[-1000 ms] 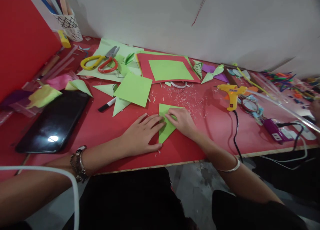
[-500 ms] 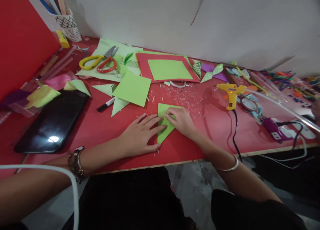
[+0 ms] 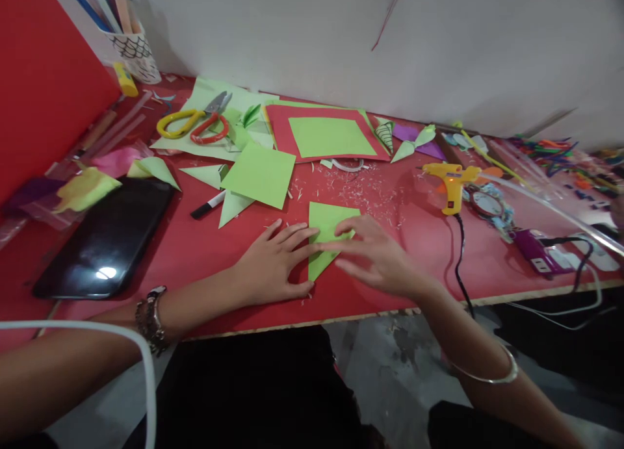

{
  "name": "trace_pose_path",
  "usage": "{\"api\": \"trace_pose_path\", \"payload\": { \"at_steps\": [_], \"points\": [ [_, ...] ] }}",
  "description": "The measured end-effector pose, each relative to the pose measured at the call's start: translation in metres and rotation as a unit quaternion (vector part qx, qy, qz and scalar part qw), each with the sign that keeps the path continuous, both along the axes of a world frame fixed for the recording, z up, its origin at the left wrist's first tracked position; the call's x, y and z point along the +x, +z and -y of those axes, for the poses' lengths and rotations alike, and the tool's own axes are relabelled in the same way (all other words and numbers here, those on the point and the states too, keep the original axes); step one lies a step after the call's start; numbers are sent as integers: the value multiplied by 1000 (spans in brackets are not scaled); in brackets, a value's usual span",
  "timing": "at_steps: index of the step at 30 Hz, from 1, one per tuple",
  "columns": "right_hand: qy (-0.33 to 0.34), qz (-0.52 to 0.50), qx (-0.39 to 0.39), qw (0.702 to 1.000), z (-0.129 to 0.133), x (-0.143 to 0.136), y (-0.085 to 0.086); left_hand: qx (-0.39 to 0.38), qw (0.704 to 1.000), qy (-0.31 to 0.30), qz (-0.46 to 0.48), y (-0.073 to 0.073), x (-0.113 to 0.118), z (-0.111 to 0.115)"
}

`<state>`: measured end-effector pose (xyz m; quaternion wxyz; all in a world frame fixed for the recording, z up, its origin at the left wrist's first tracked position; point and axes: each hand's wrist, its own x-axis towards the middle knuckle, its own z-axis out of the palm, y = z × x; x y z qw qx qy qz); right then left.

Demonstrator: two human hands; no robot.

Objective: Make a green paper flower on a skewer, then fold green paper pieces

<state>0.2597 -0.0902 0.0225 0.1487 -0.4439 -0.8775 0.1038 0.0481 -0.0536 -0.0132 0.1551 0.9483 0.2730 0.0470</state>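
Observation:
A folded green paper (image 3: 322, 262) lies near the front edge of the red table, its lower end coming to a point. My left hand (image 3: 275, 260) rests flat with spread fingers, fingertips on the paper's left side. Over the paper's right side is my right hand (image 3: 373, 254), its fingers apart and nothing gripped between them. A square green sheet (image 3: 259, 175) lies just beyond my left hand, partly over pale green paper pieces and beside a black-and-white marker (image 3: 207, 205).
Scissors (image 3: 195, 123) lie on pale paper at the back left. A black phone (image 3: 104, 241) is at left. The yellow glue gun (image 3: 451, 186), its black cord and a purple adapter (image 3: 541, 253) are at right. Paper shreds lie behind the folded paper.
My right hand's fingers have opened from their bunched position on the paper, and the hand has shifted slightly right and nearer me. My left hand has stayed in place.

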Motion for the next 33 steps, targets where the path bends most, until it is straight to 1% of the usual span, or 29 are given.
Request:
{"api": "trace_pose_path", "payload": {
  "at_steps": [2,3,7,10,14,16,20,24,27,33],
  "points": [
    [57,-2,-28,998,11,1,-4,-4,1000,1,-1,0,0,0],
    [70,0,-35,997,16,1,-7,-6,1000,0,1,0,0,0],
    [63,1,-53,997,27,-1,-21,-10,1000,1,6,0,-1,-1],
    [57,0,-51,997,28,-2,-24,-11,1000,4,7,0,-1,-1],
    [77,-2,-35,996,25,-2,-26,-11,1000,6,3,1,0,-1],
    [76,2,-27,997,23,0,-28,-12,1000,6,1,1,0,-1],
    [45,9,-11,999,18,11,-30,-18,1000,4,0,1,0,-1],
    [-2,25,-25,999,13,25,-29,-21,1000,0,2,1,0,-2],
    [-22,27,-37,999,9,38,-28,-22,1000,0,6,1,0,-2],
    [-80,13,-31,996,0,62,-34,-27,1000,1,11,2,-1,-1]
  ]
}}
